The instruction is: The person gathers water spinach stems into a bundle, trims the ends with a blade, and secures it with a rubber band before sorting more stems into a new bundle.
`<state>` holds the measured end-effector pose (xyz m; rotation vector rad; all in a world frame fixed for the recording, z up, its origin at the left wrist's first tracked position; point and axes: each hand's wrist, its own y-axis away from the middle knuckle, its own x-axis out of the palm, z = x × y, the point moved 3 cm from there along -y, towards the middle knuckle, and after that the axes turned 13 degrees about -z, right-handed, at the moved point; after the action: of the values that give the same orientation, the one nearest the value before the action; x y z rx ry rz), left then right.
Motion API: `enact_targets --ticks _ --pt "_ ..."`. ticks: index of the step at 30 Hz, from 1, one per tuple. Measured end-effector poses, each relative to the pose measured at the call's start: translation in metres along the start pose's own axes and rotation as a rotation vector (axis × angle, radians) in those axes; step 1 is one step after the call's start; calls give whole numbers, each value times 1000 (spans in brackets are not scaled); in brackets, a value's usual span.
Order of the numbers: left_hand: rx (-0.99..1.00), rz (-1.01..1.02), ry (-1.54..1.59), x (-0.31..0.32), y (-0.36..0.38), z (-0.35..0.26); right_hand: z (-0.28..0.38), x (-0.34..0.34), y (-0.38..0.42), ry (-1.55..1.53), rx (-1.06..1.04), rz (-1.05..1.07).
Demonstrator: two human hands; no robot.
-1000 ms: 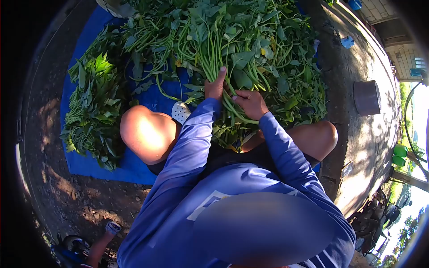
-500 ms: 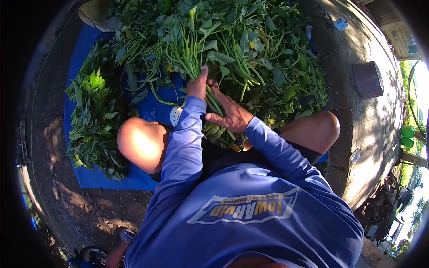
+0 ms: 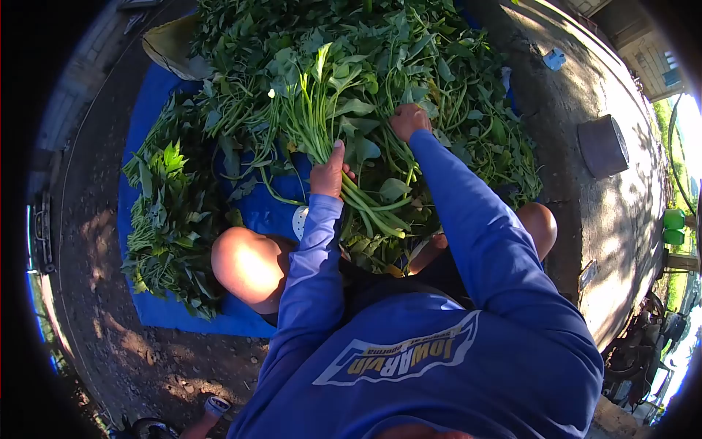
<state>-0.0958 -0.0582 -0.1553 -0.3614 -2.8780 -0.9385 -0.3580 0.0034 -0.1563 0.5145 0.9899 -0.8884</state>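
My left hand [image 3: 327,175] is closed around a bunch of long-stemmed leafy greens [image 3: 365,208], which look like water spinach. The cut stem ends point down toward my lap, and the leaves fan out above the thumb. To its right, my right hand [image 3: 410,122] reaches into the big heap of greens [image 3: 468,95], fingers curled around stems there; the fingertips are partly hidden. Below the left hand, part of a white shoe with holes [image 3: 300,221] shows beside my knee.
A blue tarp [image 3: 164,318] lies under the greens. Bundled greens [image 3: 172,227] are stacked at the left. A pale sack-like container [image 3: 172,45] stands at the upper left. On the concrete ledge at right sits a brown cylindrical container [image 3: 604,145].
My right hand has left the bunch and moved up and right into the heap. My left hand still holds the bunch, slightly lower in view. The camera view has shifted.
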Motion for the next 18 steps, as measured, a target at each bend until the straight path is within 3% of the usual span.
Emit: enact_targets --ticks 2,4,7,8,14,18 --pt "75 -54 -86 -4 -13 9 -13 -18 5 -154 15 -109" --pt "198 -77 -99 2 -16 12 -26 -41 4 -504 130 -96" --pt "111 -50 -178 6 -16 9 -36 -88 16 -793 193 -92" --pt "13 12 -73 9 -14 8 -36 -107 22 -849 190 -97" --pt "18 35 20 23 0 6 -7 -190 72 -874 33 -167" --pt "5 58 42 27 -3 18 8 -204 87 -807 -77 -268"
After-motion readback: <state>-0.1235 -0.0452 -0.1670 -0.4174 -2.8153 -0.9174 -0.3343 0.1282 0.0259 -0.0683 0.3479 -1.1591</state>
